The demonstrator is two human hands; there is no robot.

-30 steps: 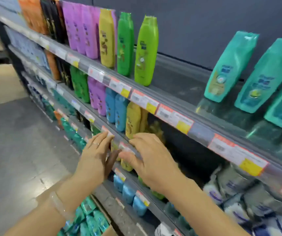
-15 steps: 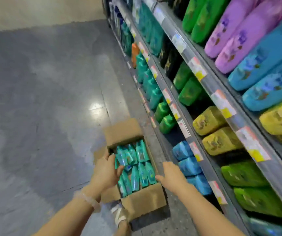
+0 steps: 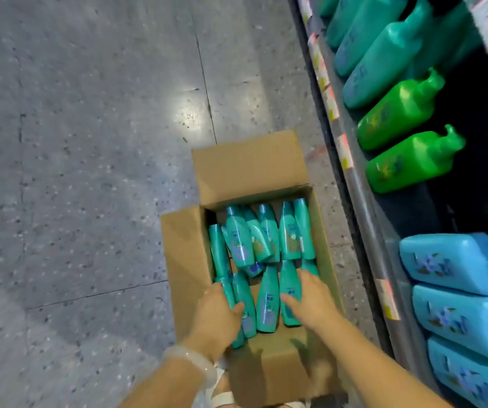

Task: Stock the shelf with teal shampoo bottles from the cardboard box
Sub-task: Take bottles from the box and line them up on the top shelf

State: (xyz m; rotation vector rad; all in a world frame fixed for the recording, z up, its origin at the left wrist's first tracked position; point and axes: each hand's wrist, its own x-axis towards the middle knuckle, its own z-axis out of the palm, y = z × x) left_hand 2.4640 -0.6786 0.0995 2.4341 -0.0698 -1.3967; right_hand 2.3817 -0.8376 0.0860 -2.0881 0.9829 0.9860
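On the grey speckled floor (image 3: 89, 142), seen from the head camera looking steeply down, an open cardboard box (image 3: 184, 260) sits just beside the base of the shelving (image 3: 366, 207). Its far flap stands folded back and its left flap leans outward. Inside lie the teal shampoo bottles (image 3: 290, 231), packed loosely in two rough rows, caps pointing away from the person, some overlapping or tilted against their neighbours.

Both hands reach down into the near end of the box. The left hand (image 3: 216, 316) has its fingers curled round a teal bottle (image 3: 231, 293) at the left side of the near row, thumb lying across the next bottle's front. A pale bangle (image 3: 192, 360) circles that wrist. The right hand (image 3: 310, 301) rests on the right side of the near row, fingers reaching over another teal bottle (image 3: 288, 290) with the thumb against its label; motion blur makes it hard to tell whether it truly grips or only touches.

To the right, the shelving's lower tiers carry larger bottles lying with their tops pointing inward: dark teal bottles (image 3: 378, 51) at the far end, two bright green bottles (image 3: 407, 163) next, then three blue bottles (image 3: 457, 263) nearest the person. Price tags (image 3: 344, 151) in white, pink and yellow run along the shelf edge
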